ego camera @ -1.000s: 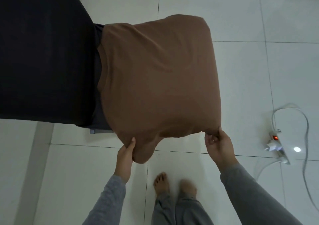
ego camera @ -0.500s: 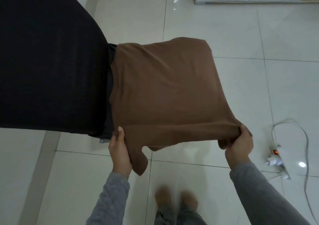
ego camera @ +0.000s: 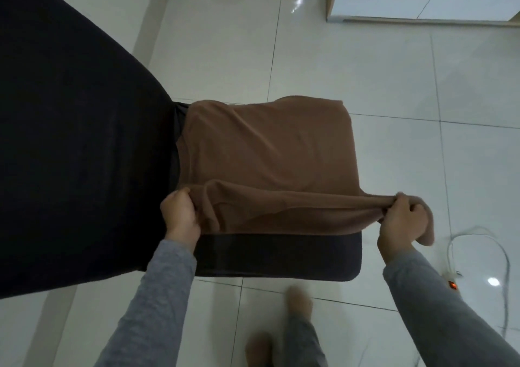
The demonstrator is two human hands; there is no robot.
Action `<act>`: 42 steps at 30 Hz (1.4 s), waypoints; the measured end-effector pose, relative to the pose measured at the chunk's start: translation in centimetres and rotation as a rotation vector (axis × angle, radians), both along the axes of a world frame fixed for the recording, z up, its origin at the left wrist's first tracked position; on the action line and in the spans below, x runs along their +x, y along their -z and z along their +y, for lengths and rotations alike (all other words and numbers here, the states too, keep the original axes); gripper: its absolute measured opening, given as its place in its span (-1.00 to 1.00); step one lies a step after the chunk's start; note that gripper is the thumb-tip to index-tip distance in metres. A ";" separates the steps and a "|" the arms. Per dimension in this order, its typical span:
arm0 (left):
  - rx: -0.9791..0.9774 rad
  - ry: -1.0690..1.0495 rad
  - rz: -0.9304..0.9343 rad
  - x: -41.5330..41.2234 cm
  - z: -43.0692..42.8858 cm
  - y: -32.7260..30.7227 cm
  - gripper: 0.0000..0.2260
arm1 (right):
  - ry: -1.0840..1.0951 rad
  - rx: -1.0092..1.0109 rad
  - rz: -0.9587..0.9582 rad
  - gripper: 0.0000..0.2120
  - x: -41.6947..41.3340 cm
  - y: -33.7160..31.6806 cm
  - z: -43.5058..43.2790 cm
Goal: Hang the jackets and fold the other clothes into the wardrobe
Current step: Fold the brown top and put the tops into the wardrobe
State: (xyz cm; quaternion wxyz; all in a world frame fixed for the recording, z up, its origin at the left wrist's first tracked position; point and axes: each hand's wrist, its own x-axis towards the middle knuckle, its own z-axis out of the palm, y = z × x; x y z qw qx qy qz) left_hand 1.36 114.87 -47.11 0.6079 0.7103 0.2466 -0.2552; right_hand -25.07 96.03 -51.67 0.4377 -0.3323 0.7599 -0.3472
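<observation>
At the centre of the head view, item one: a brown garment [ego camera: 270,147], folded over and lying flat on a dark cushioned seat [ego camera: 281,257] whose near edge shows below it. The garment's near edge is rolled into a thick band that you hold stretched between both hands.

Left hand [ego camera: 181,216], at about 8 o'clock from the garment's middle: your fingers are curled closed on the left end of the rolled edge, with cloth bunched against the palm. A grey sleeve [ego camera: 157,296] runs back from it toward 7 o'clock.

Right hand [ego camera: 401,220], at about 4 o'clock: closed tight on the right end of the same edge, with a loose flap of brown fabric hanging past your knuckles on the outer side. Its grey sleeve leaves toward 5 o'clock.

Item two: a large black fabric mass [ego camera: 70,141] filling the 9 to 11 o'clock quarter, touching the garment's left side.

Item three: the white tiled floor [ego camera: 365,71] all around. A white cabinet base [ego camera: 422,0] stands at 1 o'clock. A white power strip [ego camera: 451,282] with a lit red switch lies at 4 o'clock, partly behind your right sleeve, its cable [ego camera: 503,254] looping just beside it. Your bare feet [ego camera: 298,302], blurred, are at 6 o'clock.
</observation>
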 end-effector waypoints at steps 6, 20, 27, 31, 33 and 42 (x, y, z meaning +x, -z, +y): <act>-0.063 0.110 -0.076 1.9 -4.3 0.4 -0.71 | -0.373 0.068 0.044 -0.65 3.3 0.7 -5.8; 0.422 -0.197 -0.098 -5.2 0.7 5.5 -0.60 | -0.336 0.381 0.295 -0.56 1.1 4.3 1.8; 0.183 -0.275 0.012 -3.1 1.7 6.4 -0.75 | -0.189 0.488 0.207 -0.54 1.1 3.6 1.0; 0.101 -0.275 0.042 -2.8 2.3 6.1 -0.73 | -0.125 0.551 -0.086 -0.72 1.0 2.6 1.3; 0.073 -0.258 0.052 -2.8 2.4 5.9 -0.80 | -0.082 0.572 -0.218 -0.77 1.3 1.8 1.2; 0.167 -0.201 -0.049 -4.0 3.3 5.2 -0.84 | 0.003 0.460 -0.161 -0.86 0.4 1.5 2.8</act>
